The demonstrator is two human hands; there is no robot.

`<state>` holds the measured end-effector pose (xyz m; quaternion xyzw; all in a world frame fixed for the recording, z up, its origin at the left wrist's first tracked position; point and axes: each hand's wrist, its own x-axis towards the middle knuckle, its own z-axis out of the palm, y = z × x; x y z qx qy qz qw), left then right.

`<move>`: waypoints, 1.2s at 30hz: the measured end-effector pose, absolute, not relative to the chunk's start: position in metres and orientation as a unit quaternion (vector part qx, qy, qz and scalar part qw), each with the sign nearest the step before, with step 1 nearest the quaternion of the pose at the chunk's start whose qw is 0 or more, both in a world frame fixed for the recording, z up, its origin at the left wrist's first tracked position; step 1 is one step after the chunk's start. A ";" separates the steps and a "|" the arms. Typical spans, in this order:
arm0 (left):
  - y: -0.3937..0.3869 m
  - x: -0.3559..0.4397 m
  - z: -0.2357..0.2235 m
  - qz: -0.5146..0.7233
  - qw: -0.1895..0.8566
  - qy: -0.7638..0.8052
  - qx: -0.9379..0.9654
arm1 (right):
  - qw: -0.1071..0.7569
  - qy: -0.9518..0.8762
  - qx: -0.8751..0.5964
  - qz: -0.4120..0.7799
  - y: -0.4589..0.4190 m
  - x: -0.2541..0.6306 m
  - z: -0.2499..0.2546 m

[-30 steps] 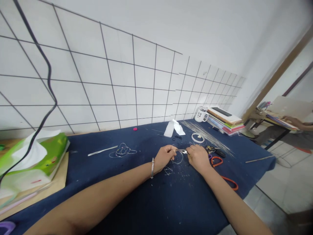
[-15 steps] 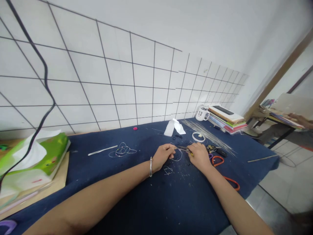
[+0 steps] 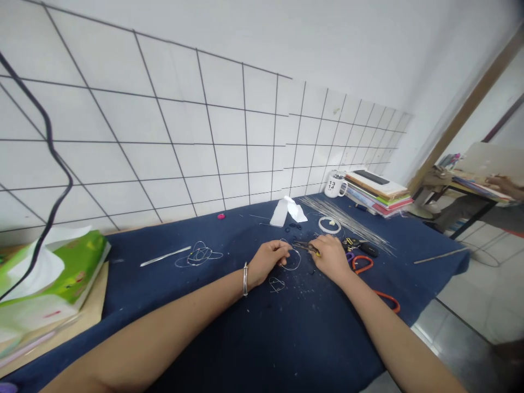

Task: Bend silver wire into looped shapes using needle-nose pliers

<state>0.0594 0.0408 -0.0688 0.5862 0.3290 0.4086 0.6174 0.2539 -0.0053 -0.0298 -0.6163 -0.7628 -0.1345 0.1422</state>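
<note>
My left hand (image 3: 268, 261) is closed in a pinch on a thin wire loop (image 3: 292, 269), which hangs below the fingertips over the dark blue cloth (image 3: 262, 338). Close on its right, my right hand (image 3: 331, 257) grips a pair of pliers (image 3: 305, 246) with yellow on the handles. Their jaws point left toward the pinched wire; whether they touch it is too small to tell. A small tangle of wire (image 3: 277, 284) lies just below my left hand. Farther left rest a larger bundle of looped wire (image 3: 200, 255) and a flat silvery strip of wires (image 3: 166, 256).
Right of my right hand lie orange-handled scissors (image 3: 362, 265) and a black-and-yellow tool (image 3: 355, 243). Behind are a wire coil (image 3: 329, 224), long straight wires (image 3: 347, 221), white paper (image 3: 295, 209), a mug (image 3: 334, 184) and stacked books (image 3: 380, 191). A tissue pack (image 3: 84, 267) sits far left.
The view has swung a little to the right, so the table's things appear shifted left. Both hands keep their grips, and the pliers' jaws now show more clearly beside the left fingertips.
</note>
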 end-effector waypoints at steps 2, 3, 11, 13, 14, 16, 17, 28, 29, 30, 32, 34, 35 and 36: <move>0.040 0.059 -0.068 0.398 0.618 0.331 0.591 | 0.145 -0.763 -0.615 -0.134 -0.006 0.254 -0.028; 0.040 0.059 -0.067 0.394 0.619 0.331 0.593 | 0.147 -0.764 -0.614 -0.133 -0.006 0.254 -0.028; 0.038 0.058 -0.065 0.387 0.626 0.320 0.596 | 0.142 -0.777 -0.602 -0.118 -0.007 0.254 -0.029; 0.038 0.058 -0.065 0.392 0.629 0.317 0.591 | 0.138 -0.782 -0.598 -0.110 -0.007 0.254 -0.029; 0.038 0.058 -0.065 0.395 0.632 0.316 0.587 | 0.136 -0.784 -0.596 -0.107 -0.007 0.254 -0.029; 0.039 0.057 -0.065 0.398 0.638 0.316 0.579 | 0.135 -0.785 -0.596 -0.101 -0.007 0.255 -0.028; 0.039 0.057 -0.065 0.398 0.642 0.315 0.575 | 0.135 -0.784 -0.598 -0.098 -0.007 0.255 -0.028; 0.042 0.055 -0.069 0.433 0.665 0.314 0.521 | 0.122 -0.786 -0.601 -0.076 -0.005 0.256 -0.030; 0.042 0.055 -0.069 0.431 0.668 0.311 0.520 | 0.119 -0.786 -0.602 -0.081 -0.005 0.255 -0.031; 0.042 0.054 -0.068 0.427 0.672 0.307 0.522 | 0.118 -0.784 -0.603 -0.085 -0.005 0.255 -0.031; 0.041 0.054 -0.066 0.415 0.678 0.294 0.531 | 0.117 -0.778 -0.610 -0.093 -0.005 0.255 -0.032; 0.041 0.054 -0.066 0.407 0.677 0.284 0.543 | 0.125 -0.769 -0.620 -0.096 -0.004 0.256 -0.032; 0.040 0.054 -0.066 0.406 0.674 0.284 0.547 | 0.135 -0.764 -0.625 -0.090 -0.004 0.257 -0.031; 0.040 0.054 -0.066 0.407 0.670 0.288 0.551 | 0.150 -0.759 -0.629 -0.076 -0.003 0.257 -0.031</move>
